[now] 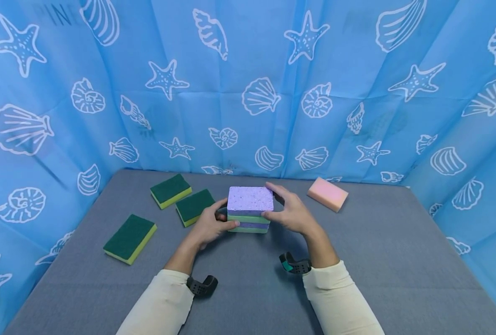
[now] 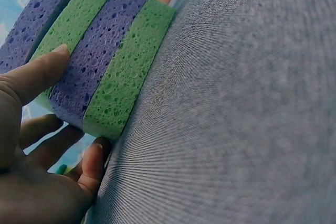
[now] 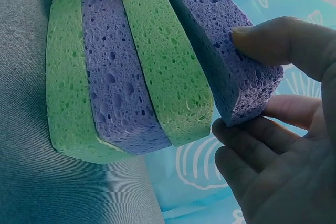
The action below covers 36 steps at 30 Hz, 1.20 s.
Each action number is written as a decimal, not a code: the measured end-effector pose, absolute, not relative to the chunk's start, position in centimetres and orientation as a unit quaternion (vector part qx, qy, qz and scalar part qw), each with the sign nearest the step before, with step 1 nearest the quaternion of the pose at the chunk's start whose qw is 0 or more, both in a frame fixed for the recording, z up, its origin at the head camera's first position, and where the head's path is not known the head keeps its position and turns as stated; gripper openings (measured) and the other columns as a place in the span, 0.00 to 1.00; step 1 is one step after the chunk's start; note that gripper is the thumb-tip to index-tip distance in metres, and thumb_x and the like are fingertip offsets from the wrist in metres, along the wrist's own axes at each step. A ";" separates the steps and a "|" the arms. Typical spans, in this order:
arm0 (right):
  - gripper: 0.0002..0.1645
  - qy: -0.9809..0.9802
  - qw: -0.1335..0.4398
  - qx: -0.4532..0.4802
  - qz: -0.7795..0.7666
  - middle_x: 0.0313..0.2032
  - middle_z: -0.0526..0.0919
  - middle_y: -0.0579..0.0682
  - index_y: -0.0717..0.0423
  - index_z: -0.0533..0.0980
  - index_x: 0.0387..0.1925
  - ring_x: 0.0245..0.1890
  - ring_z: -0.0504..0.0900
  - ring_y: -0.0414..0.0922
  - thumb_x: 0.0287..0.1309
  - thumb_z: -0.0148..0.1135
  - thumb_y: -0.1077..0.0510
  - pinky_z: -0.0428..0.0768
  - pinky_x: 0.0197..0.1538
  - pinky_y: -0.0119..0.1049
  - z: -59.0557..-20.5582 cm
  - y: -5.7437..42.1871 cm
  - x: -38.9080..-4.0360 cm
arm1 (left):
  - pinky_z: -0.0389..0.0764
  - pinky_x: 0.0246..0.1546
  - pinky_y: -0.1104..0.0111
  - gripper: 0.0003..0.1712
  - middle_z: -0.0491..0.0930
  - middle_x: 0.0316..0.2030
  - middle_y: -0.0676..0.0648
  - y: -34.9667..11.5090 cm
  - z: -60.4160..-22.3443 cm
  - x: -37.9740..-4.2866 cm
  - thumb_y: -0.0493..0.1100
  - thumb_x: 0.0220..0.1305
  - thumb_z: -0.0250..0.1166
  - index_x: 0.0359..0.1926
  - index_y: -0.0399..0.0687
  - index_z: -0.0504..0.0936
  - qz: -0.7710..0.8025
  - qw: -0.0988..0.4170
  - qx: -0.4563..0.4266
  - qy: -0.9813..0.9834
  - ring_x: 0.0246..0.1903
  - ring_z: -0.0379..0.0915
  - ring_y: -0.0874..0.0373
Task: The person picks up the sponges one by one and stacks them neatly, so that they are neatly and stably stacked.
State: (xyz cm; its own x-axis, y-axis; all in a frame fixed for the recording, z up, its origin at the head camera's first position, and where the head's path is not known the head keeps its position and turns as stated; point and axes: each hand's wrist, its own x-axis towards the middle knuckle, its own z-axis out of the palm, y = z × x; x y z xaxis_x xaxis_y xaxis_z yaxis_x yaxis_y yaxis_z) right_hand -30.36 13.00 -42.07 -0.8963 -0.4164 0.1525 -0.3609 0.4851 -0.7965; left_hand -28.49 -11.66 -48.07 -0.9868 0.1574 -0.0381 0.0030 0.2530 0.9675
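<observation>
Right hand [image 1: 293,211] pinching purple sponge [image 1: 250,199], tilted just over green-and-purple stack [image 1: 251,225] on counter [image 1: 248,298]; left hand [image 1: 208,225] gripping stack's left end; best to brace stack, level sponge, match edges, lower gently, release evenly

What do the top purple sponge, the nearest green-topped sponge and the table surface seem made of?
Top purple sponge: probably cellulose, matte; irregular open pores show.
Nearest green-topped sponge: likely dull scouring fiber over yellow foam, judging by its two colors; texture too small to confirm.
Table surface: seemingly woven fabric, matte; fine ribbing shows.
</observation>
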 end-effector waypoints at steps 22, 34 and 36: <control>0.48 0.873 0.055 -0.218 -0.432 0.68 0.61 0.61 0.62 0.59 0.71 0.66 0.61 0.60 0.52 0.71 0.55 0.61 0.63 0.58 -42.4 13.2 -30.6 | 0.70 0.29 0.66 0.45 0.72 0.43 0.42 -11.5 -48.1 -28.5 0.41 0.54 0.75 0.71 0.51 0.65 0.588 0.061 0.034 0.806 0.39 0.65 0.50; 0.47 0.871 0.061 -0.216 -0.437 0.68 0.61 0.61 0.61 0.59 0.71 0.66 0.61 0.60 0.53 0.70 0.56 0.61 0.63 0.57 -42.5 13.4 -30.7 | 0.72 0.28 0.66 0.46 0.73 0.43 0.42 -11.5 -47.9 -28.5 0.42 0.53 0.75 0.71 0.47 0.64 0.589 0.055 0.049 0.805 0.37 0.67 0.51; 0.47 0.870 0.061 -0.220 -0.436 0.68 0.61 0.61 0.62 0.59 0.71 0.66 0.61 0.60 0.53 0.70 0.56 0.61 0.63 0.57 -42.7 13.4 -30.6 | 0.72 0.30 0.65 0.47 0.73 0.50 0.42 -11.6 -47.8 -28.4 0.45 0.54 0.75 0.72 0.46 0.62 0.588 0.054 0.056 0.805 0.40 0.67 0.50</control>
State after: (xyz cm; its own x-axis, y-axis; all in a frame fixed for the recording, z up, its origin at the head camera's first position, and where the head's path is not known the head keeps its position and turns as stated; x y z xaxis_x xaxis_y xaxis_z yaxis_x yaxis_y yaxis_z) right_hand -30.56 13.35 -42.70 -0.8958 -0.4362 0.0857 -0.3298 0.5229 -0.7860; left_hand -28.35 -11.62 -47.76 -0.9879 0.1536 -0.0206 0.0272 0.3029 0.9526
